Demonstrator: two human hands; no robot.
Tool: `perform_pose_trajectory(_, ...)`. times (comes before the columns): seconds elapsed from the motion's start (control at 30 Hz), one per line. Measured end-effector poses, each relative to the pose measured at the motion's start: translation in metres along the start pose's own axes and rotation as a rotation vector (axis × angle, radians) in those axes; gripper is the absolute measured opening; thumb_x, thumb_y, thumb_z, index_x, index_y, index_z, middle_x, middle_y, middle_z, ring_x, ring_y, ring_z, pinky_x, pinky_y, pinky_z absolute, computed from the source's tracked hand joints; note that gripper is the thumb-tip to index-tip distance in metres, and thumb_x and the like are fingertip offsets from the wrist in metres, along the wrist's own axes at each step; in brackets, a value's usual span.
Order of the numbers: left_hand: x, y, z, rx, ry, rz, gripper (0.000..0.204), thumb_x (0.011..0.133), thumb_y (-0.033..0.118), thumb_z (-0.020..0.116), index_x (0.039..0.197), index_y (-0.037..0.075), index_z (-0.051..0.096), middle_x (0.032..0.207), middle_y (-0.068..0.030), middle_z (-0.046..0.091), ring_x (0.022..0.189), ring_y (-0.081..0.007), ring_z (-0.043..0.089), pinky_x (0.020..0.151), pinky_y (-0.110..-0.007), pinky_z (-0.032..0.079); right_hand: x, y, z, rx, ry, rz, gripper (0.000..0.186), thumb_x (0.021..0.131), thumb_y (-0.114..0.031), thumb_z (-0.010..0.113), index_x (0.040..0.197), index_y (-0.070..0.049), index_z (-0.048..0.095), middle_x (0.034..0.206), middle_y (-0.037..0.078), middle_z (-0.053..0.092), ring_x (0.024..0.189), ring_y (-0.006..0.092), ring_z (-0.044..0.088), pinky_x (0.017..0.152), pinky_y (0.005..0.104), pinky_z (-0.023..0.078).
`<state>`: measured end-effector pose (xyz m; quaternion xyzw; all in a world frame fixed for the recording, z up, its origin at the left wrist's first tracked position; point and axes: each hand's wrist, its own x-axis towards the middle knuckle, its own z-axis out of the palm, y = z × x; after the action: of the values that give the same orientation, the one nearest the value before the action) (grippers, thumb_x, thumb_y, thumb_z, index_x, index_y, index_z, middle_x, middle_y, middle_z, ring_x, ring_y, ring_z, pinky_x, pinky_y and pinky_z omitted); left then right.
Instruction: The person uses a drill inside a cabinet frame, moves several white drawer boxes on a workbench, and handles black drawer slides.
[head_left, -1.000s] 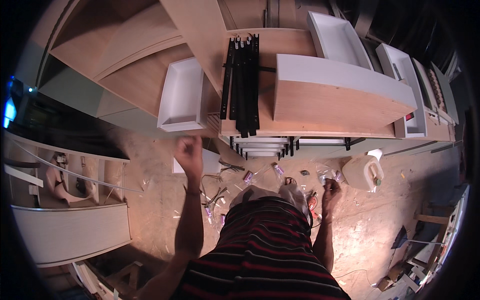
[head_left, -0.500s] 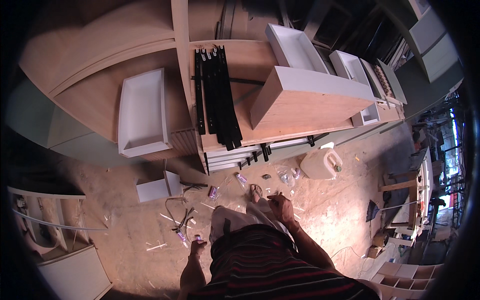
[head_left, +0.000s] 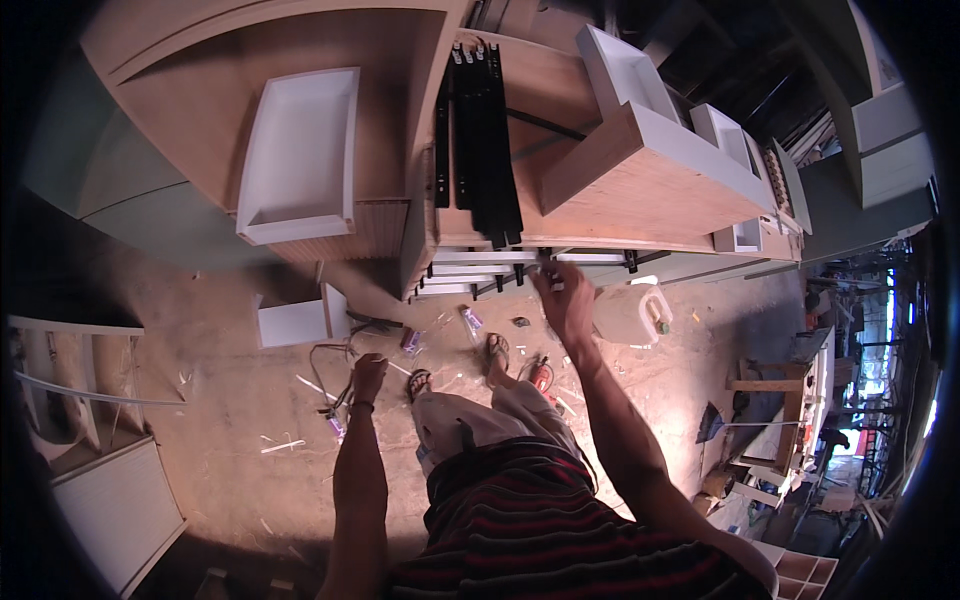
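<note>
My right hand (head_left: 566, 308) reaches to the front of the long wooden cabinet (head_left: 429, 213), its fingers bent together at the black slide ends under the top edge. Whether they pinch anything is too small to tell. White drawer fronts or strips (head_left: 470, 268) show in the cabinet's open front beside that hand. On the cabinet top lies a stack of black drawer slides (head_left: 482, 150), just beyond my fingers. My left hand (head_left: 369, 378) is curled closed above the floor with nothing visible in it, near a dark strap-like tangle (head_left: 333, 378).
A white drawer (head_left: 300, 150) sits at the left and a wooden-bottomed drawer (head_left: 650, 175) lies on the cabinet top. On the floor are a white box piece (head_left: 293, 323), a pale jerrycan (head_left: 632, 316), a red power tool (head_left: 542, 376), small purple boxes (head_left: 471, 320) and scraps.
My right hand has moved forward from beside my leg to the cabinet front. My left hand has come forward too. The view has shifted closer, and the red power tool now shows beside my leg.
</note>
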<state>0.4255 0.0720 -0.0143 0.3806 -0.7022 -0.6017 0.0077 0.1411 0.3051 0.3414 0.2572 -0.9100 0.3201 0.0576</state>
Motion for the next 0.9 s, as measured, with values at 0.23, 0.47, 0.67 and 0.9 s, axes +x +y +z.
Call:
perform_pose_trajectory(0.23,-0.069,-0.043,-0.01,-0.097,-0.006,-0.25,0.039,0.082,0.024,0.076,0.112,-0.001,0.072,0.086,-0.0152,0.076,0.066,-0.0206,0.073,0.059,-0.032,0.057,0.078,-0.014,0.041,0.372,-0.192,0.526,0.032,0.09,-0.018,0.075,0.109,0.007,0.068,0.084,0.019,0.075,0.066,0.0212,0.075,0.06,0.0325,0.059)
perform_pose_trajectory(0.47,-0.11,-0.006,-0.008,-0.249,0.067,-0.314,0.036,0.085,0.02,0.075,0.112,-0.002,0.071,0.088,-0.0119,0.074,0.07,-0.0192,0.073,0.055,-0.029,0.055,0.068,-0.014,0.037,0.717,-0.111,0.593,0.039,0.089,-0.011,0.076,0.117,0.013,0.062,0.083,0.017,0.072,0.066,0.0201,0.072,0.06,0.0299,0.062)
perform_pose_trajectory(0.67,-0.079,0.127,0.009,-0.106,0.307,0.328,0.025,0.089,0.011,0.073,0.11,-0.002,0.069,0.093,-0.0113,0.073,0.085,-0.0214,0.071,0.078,-0.032,0.055,0.059,-0.006,0.013,1.02,-0.149,0.524,0.023,0.096,-0.008,0.067,0.111,0.009,0.068,0.086,0.009,0.07,0.071,0.0152,0.068,0.068,0.0289,0.062)
perform_pose_trajectory(0.9,-0.073,0.382,0.009,0.029,0.425,0.972,0.039,0.079,0.006,0.08,0.117,0.005,0.069,0.12,-0.0139,0.064,0.119,-0.0317,0.06,0.101,-0.043,0.049,-0.017,0.023,-0.056,0.942,-0.234,0.524,0.019,0.099,-0.009,0.066,0.11,0.003,0.073,0.086,0.005,0.071,0.074,0.0122,0.066,0.069,0.027,0.057)
